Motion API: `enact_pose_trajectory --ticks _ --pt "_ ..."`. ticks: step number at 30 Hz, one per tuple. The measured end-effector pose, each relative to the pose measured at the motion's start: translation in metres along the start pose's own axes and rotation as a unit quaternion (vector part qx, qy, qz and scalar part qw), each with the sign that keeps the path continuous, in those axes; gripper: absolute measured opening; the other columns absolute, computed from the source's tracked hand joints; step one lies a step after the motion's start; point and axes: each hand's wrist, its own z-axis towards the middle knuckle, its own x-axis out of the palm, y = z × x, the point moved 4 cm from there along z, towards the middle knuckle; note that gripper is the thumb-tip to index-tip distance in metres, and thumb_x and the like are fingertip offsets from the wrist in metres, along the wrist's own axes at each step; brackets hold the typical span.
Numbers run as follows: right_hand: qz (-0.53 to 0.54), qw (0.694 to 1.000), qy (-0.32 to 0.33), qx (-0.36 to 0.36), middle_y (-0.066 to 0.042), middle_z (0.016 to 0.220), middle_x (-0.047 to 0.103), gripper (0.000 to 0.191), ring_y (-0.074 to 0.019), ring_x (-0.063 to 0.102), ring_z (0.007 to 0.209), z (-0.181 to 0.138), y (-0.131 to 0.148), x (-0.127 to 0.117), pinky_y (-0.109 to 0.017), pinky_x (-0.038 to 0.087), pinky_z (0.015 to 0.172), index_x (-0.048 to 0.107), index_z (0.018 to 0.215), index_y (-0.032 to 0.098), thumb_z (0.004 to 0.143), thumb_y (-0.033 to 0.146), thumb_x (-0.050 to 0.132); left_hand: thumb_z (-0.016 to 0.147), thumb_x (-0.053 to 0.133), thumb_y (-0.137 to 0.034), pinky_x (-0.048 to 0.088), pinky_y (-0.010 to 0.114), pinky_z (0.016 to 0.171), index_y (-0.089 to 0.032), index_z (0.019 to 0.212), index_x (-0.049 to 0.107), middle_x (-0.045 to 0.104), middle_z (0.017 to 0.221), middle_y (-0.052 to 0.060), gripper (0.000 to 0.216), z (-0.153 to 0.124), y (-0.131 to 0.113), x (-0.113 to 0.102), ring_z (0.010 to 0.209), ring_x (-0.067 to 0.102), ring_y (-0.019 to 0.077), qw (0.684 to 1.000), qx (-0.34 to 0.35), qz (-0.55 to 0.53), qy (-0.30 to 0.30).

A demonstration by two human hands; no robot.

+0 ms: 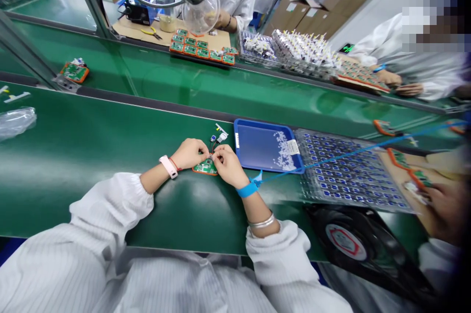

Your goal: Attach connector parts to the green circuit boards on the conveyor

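Note:
A green circuit board [204,168] with an orange rim lies on the green bench in front of me. My left hand [192,153] is closed in a pinch at its upper edge. My right hand [227,165] also pinches there, its fingertips nearly touching the left ones. Whatever small part sits between the fingertips is too small to make out. Dark wires run up from the fingers to a white part [222,136] and a small blue-and-white piece [213,138] just beyond the board.
Right of my hands is a blue tray [253,148] with small white pieces, then a clear tray of blue parts [342,170]. A black fan [353,242] stands at the bench edge. A blue cord [331,158] runs from my right wristband. Co-workers sit across and at right.

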Motion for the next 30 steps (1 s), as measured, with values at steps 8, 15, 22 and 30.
enact_pose_trajectory --ticks 8,15,22,30 --pt "-0.108 0.983 -0.14 -0.053 -0.01 0.103 0.054 0.011 -0.0212 0.053 0.098 -0.018 -0.001 -0.073 -0.037 0.046 0.083 0.058 0.072 0.019 0.08 0.02 0.049 0.075 0.06 -0.026 0.047 0.029 0.076 -0.017 0.089 0.066 0.067 0.091 0.004 0.018 -0.01 0.004 -0.002 0.084 0.062 0.018 0.997 0.064 -0.022 -0.048" --pt "-0.252 0.934 -0.182 0.178 -0.008 0.072 0.057 0.013 -0.0208 0.053 0.075 -0.049 -0.094 -0.167 -0.038 0.044 0.08 0.057 0.058 0.018 0.069 0.023 0.054 0.08 0.055 -0.032 0.047 0.031 0.078 -0.018 0.095 0.064 0.066 0.096 0.005 0.022 -0.011 0.005 0.001 0.088 0.061 0.0195 0.996 0.077 -0.006 -0.032" --pt "-0.263 0.927 -0.188 0.188 -0.01 0.077 0.061 0.012 -0.0206 0.054 0.075 -0.044 -0.099 -0.156 -0.037 0.044 0.078 0.061 0.06 0.016 0.067 0.022 0.053 0.082 0.053 -0.032 0.046 0.03 0.077 -0.017 0.093 0.064 0.066 0.094 0.005 0.021 -0.012 0.002 0.0 0.085 0.061 0.0184 0.996 0.082 0.0 -0.022" --pt "-0.261 0.933 -0.13 0.21 -0.009 0.071 0.059 0.014 -0.0219 0.054 0.078 -0.043 -0.098 -0.159 -0.038 0.043 0.083 0.056 0.056 0.017 0.069 0.02 0.052 0.083 0.053 -0.032 0.046 0.031 0.078 -0.017 0.094 0.065 0.067 0.096 0.006 0.022 -0.011 0.002 -0.001 0.087 0.061 0.019 0.996 0.084 -0.01 -0.021"
